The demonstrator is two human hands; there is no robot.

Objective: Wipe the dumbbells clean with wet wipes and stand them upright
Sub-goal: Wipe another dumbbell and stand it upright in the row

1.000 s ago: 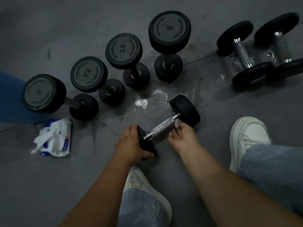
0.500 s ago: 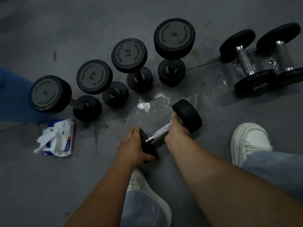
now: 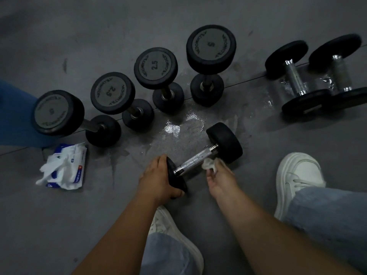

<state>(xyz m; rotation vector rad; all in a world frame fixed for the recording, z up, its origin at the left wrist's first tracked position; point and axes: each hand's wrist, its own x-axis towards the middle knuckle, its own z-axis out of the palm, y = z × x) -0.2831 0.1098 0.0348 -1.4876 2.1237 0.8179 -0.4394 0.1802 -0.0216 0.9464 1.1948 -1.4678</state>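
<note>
The dumbbell being cleaned lies on its side on the floor, just in front of the person's shoes, with its chrome handle running diagonally away. The left hand is curled around the near rubber head and steadies it, while the right hand pinches a crumpled wet wipe in its fingertips against the lower side of the handle. The step looks to be wiping the knurled grip. To do it well, the left hand would best turn the head a little at a time so each side of the handle meets the wipe, and the wipe should wrap further round the bar and not just dab one spot. The collars next to the heads likely trap dirt and need a pass too. A wet patch shines just behind, so the rubber may slip when the dumbbell is stood up beside the four upright dumbbells
</note>
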